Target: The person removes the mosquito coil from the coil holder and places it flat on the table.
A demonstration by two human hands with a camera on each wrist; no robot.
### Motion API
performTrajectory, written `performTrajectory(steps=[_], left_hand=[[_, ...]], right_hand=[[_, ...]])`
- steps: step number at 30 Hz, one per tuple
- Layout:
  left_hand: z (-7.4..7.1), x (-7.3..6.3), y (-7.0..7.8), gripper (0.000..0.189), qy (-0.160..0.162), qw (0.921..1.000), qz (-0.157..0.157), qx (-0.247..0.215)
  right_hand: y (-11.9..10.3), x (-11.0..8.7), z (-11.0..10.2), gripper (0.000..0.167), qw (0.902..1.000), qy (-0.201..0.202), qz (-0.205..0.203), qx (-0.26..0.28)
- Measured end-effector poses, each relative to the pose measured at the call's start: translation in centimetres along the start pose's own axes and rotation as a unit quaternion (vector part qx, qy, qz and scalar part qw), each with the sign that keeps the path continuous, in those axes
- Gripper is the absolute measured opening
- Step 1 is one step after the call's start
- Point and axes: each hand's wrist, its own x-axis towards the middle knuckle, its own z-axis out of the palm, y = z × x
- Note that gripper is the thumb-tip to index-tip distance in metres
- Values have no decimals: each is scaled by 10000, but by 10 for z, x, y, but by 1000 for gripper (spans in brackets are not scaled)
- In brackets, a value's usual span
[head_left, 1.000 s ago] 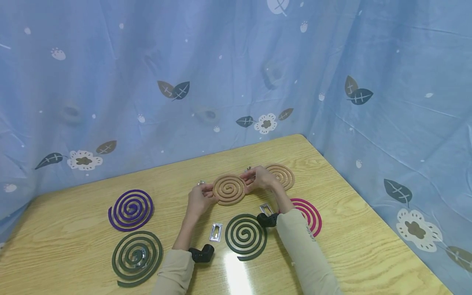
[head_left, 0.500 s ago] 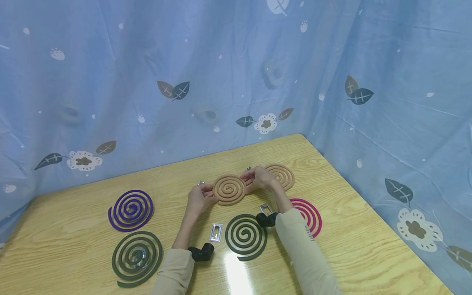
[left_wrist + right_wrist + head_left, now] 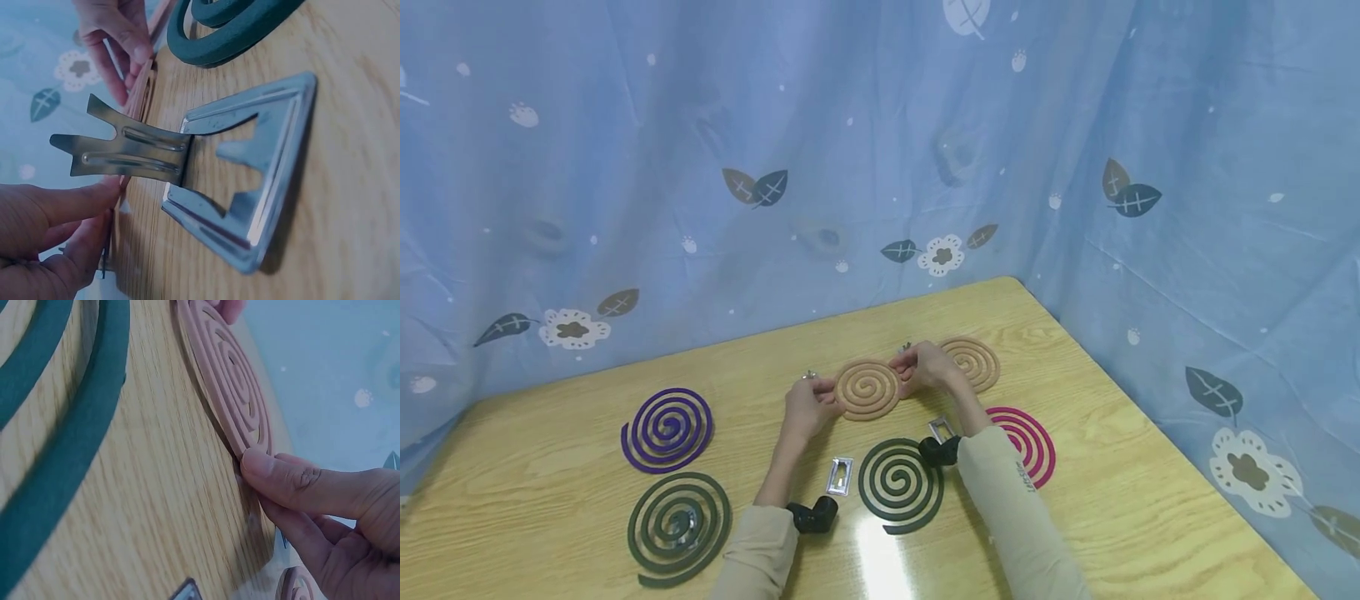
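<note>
A tan mosquito coil [image 3: 867, 386] is stretched flat between my two hands, close over the table. My left hand [image 3: 807, 408] pinches its left edge between thumb and fingers, and my right hand [image 3: 928, 367] pinches the right edge. In the right wrist view, the thumb presses on the near rim of the pinkish-looking coil [image 3: 215, 387]. Nearer than the hands, a metal coil stand [image 3: 839, 476] lies left of a dark green coil [image 3: 938, 496]. Its prong tab stands bent up from the stand's frame [image 3: 287, 134] in the left wrist view.
A second tan coil [image 3: 992, 367] lies behind my right wrist. My right sleeve partly covers a pink coil [image 3: 1051, 454]. Another metal stand [image 3: 940, 428] is by that wrist. A purple coil [image 3: 708, 421] and another green coil [image 3: 725, 508] lie at left. A patterned blue curtain [image 3: 850, 150] borders the table.
</note>
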Motion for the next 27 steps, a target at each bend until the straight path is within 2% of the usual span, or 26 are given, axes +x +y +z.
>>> performTrajectory(steps=[12,17,20,23,27], left_hand=[[3,0,-3,39,74,9999,77,105],[1,-1,0,38,138,9997,75,205],[-2,-4,2,40,139,9998,-37,154],[-7,-8,8,43,63,9999,-116,17],[-19,-20,16,44,-21,9999,-44,-124]], right_hand=[[-2,-1,0,48,9997,-78,189,98],[-12,-3,-4,47,9982,-209,336,-441],[-19,-7,-8,48,9959,-171,396,-801],[-24,-16,-11,46,9964,-46,254,-808],[-28,-30,-12,40,9992,89,-234,-318]])
